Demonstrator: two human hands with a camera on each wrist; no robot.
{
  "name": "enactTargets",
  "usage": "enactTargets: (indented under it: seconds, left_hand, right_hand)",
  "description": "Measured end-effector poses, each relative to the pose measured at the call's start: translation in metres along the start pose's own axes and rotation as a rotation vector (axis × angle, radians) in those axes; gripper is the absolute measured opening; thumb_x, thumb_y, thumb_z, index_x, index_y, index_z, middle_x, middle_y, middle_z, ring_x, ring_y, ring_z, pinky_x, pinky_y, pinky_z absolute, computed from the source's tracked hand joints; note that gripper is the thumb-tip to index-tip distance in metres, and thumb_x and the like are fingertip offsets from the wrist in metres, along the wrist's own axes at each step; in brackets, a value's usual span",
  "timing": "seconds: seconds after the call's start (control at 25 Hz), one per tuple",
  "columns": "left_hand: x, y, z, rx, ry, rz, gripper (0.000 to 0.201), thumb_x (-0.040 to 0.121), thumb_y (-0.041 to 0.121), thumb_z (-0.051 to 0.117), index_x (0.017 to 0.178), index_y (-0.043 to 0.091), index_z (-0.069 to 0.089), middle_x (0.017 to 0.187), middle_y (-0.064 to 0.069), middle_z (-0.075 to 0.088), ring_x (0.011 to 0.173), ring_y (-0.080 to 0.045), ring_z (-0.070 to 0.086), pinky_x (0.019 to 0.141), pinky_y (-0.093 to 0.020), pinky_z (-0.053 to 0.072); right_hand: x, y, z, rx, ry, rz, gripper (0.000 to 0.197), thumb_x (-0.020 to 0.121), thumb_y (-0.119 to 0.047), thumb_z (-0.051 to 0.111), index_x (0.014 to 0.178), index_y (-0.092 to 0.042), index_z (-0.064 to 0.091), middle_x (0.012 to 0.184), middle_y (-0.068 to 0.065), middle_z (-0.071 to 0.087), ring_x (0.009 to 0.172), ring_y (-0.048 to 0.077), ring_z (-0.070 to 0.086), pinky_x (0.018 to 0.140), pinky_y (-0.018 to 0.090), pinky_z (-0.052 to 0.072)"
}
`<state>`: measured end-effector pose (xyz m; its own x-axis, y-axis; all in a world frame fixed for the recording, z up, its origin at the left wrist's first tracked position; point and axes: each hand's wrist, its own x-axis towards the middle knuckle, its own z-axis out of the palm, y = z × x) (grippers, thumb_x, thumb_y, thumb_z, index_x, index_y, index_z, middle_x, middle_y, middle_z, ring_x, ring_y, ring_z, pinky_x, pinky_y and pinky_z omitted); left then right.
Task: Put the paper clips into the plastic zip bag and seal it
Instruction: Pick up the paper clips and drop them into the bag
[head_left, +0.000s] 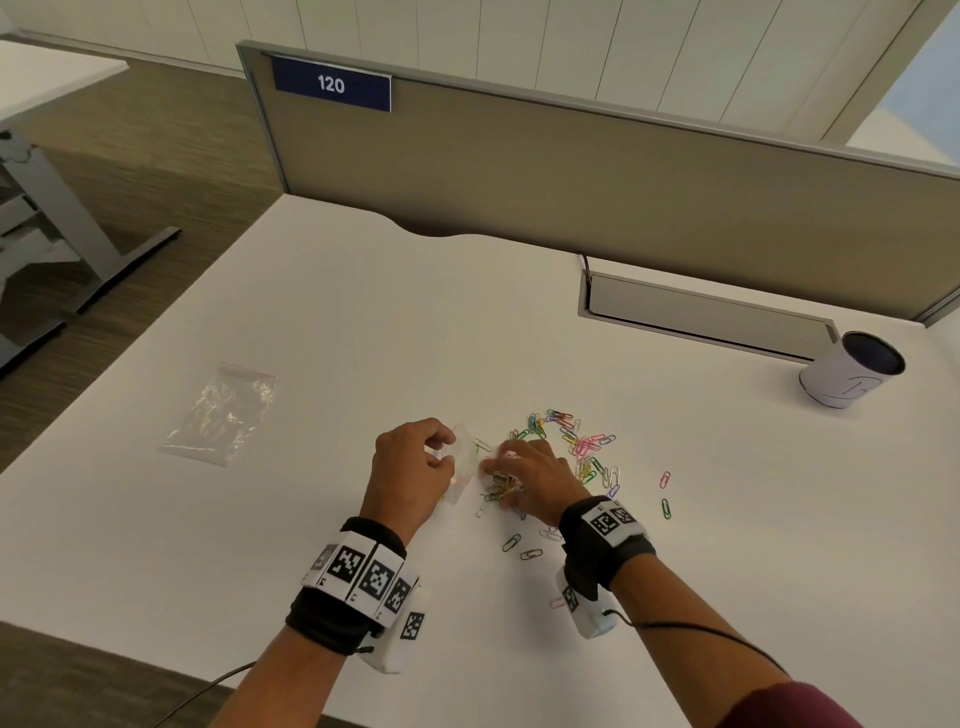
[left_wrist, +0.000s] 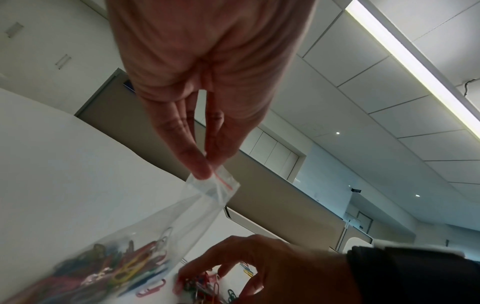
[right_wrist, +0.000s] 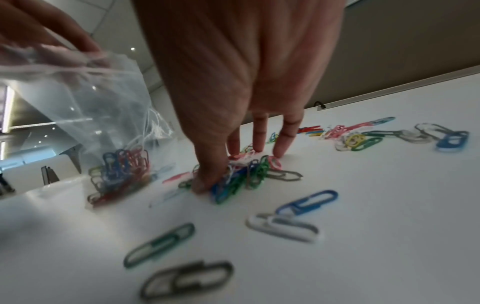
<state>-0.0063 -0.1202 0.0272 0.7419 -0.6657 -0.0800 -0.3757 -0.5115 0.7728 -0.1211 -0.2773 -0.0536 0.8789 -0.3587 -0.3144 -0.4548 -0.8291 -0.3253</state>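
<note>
Left hand (left_wrist: 207, 86) pinches the zip bag (left_wrist: 166, 222) at one top corner, thumb and forefinger right on the red seal strip (left_wrist: 223, 181); the bag hangs from that pinch, its bottom resting on the desk (head_left: 311, 312). Already a clump of clips in the bottom of it. Right hand (right_wrist: 233, 82) is down on a small heap of paper clips (right_wrist: 244, 174) just right of the bag, thumb and fingers closing round a bunch; whether the bunch has left the desk, can't tell. More loose clips (head_left: 576, 441) are scattered right and near the wrist, a couple (head_left: 665, 493) well apart from the rest.

Handling, my read:
- Bag: thin, limp film, no stiffness. Mouth likely collapses unless held apart. One-corner pinch gives a narrow slot; a grip on one lip only, near the middle of the opening, should let the mouth gape more.
- Loaded bottom adds weight, so resting it on the desk takes load off the pinch. Film looks slick; grip on the thicker seal strip seems safest.
- Clips: light, stiff, coated wire. They snag each other, so bunches lift as tangles and may shed strays. Flat single ones on the smooth top are hard to nip; sliding them into a heap first probably works better.
- Sealing: press along the strip end to end, with clips kept clear of the track.

A second bag (head_left: 223, 415) lies flat far left, untouched. White cup (head_left: 852, 374) stands far right.
</note>
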Motion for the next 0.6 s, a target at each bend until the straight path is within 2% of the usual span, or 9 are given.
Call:
enactTargets:
  seconds: [0.08, 0.16, 0.24, 0.32, 0.4, 0.52, 0.6]
  left_hand:
    - [0.001, -0.002, 0.001, 0.006, -0.004, -0.015, 0.019, 0.082, 0.007, 0.069, 0.101, 0.012, 0.070, 0.101, -0.006, 0.071, 0.072, -0.018, 0.071, 0.072, -0.029, 0.059]
    - [0.003, -0.002, 0.003, 0.018, 0.002, -0.021, 0.018, 0.083, 0.010, 0.068, 0.101, 0.012, 0.070, 0.102, -0.005, 0.072, 0.073, -0.018, 0.071, 0.076, -0.033, 0.060]
    - [0.005, -0.002, 0.005, 0.025, 0.018, -0.021, 0.015, 0.083, 0.010, 0.067, 0.097, 0.013, 0.071, 0.099, -0.004, 0.073, 0.074, -0.018, 0.071, 0.075, -0.034, 0.060]
    - [0.006, 0.000, 0.006, 0.017, 0.018, -0.016, 0.011, 0.084, 0.009, 0.067, 0.093, 0.014, 0.071, 0.094, -0.004, 0.073, 0.072, -0.019, 0.070, 0.074, -0.034, 0.060]
    - [0.006, 0.001, 0.007, -0.018, 0.008, -0.014, 0.010, 0.083, 0.007, 0.066, 0.090, 0.013, 0.068, 0.088, -0.006, 0.072, 0.070, -0.022, 0.069, 0.070, -0.036, 0.060]
    - [0.007, 0.001, 0.008, -0.072, 0.013, -0.033, 0.016, 0.080, 0.004, 0.067, 0.092, 0.012, 0.059, 0.082, -0.007, 0.070, 0.066, -0.023, 0.070, 0.055, -0.028, 0.055]
    - [0.007, 0.001, 0.009, -0.138, 0.014, -0.065, 0.021, 0.080, 0.002, 0.067, 0.095, 0.010, 0.056, 0.079, -0.009, 0.070, 0.061, -0.025, 0.071, 0.052, -0.028, 0.055]
  right_hand:
    - [-0.002, 0.003, 0.003, 0.021, 0.087, -0.028, 0.035, 0.086, -0.014, 0.063, 0.119, -0.021, 0.061, 0.125, 0.007, 0.054, 0.115, 0.030, 0.046, 0.088, 0.043, 0.048]
    - [-0.003, 0.006, 0.005, 0.018, 0.136, -0.026, 0.022, 0.087, -0.009, 0.059, 0.108, -0.014, 0.064, 0.109, 0.011, 0.059, 0.103, 0.032, 0.053, 0.079, 0.041, 0.050]
    - [-0.004, 0.004, 0.005, -0.019, 0.167, -0.015, 0.017, 0.088, -0.006, 0.057, 0.102, -0.012, 0.064, 0.102, 0.012, 0.063, 0.097, 0.032, 0.057, 0.074, 0.038, 0.049]
    - [-0.004, 0.003, 0.004, -0.003, 0.193, 0.017, 0.018, 0.089, -0.006, 0.056, 0.104, -0.010, 0.066, 0.100, 0.013, 0.066, 0.095, 0.032, 0.060, 0.074, 0.036, 0.047]
    - [-0.005, 0.004, 0.001, 0.140, 0.251, 0.093, 0.019, 0.087, -0.006, 0.056, 0.102, -0.008, 0.068, 0.096, 0.014, 0.071, 0.091, 0.032, 0.063, 0.075, 0.031, 0.046]
    - [-0.011, 0.007, -0.004, 0.478, 0.383, 0.236, 0.015, 0.081, -0.004, 0.065, 0.094, -0.006, 0.072, 0.090, 0.011, 0.074, 0.081, 0.023, 0.066, 0.076, 0.027, 0.052]
    - [-0.019, 0.005, -0.010, 0.750, 0.434, 0.308, 0.015, 0.078, -0.005, 0.072, 0.093, -0.004, 0.072, 0.088, 0.009, 0.075, 0.077, 0.020, 0.068, 0.075, 0.025, 0.054]
